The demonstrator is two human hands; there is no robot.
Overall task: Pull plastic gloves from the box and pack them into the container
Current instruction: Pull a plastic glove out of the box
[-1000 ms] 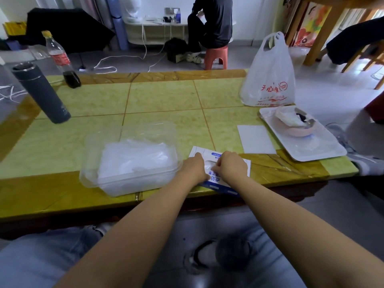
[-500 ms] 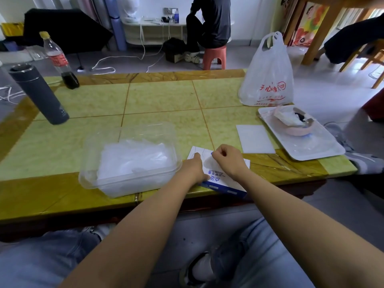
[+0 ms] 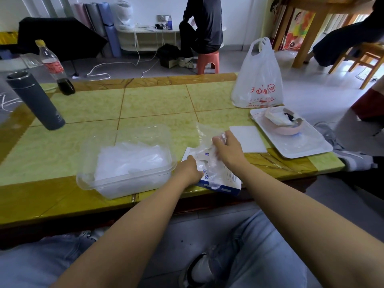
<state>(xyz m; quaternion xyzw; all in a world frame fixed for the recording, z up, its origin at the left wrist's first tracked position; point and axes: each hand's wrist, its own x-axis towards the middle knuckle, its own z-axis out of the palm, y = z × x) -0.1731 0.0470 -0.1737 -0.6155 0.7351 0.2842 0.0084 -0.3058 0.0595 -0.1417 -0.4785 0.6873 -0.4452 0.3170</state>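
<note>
The clear container (image 3: 141,134) stood just left of both hands, gloves (image 3: 133,159) already piled inside. The box (image 3: 227,180) lay flat under the fingers; the left hand (image 3: 188,170) pressed on it, its fingers hidden from me. The right hand (image 3: 227,151) pinched a thin glove (image 3: 214,163), which stretched from the box up to its fingertips, the container lying across to their left.

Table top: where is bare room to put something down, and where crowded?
Bare: the tiles beyond the container, between grey flask and plastic bag; also the strip left of the container. Crowded: near right, where glove box, right hand holding a glove, white card and tray sit close.
</note>
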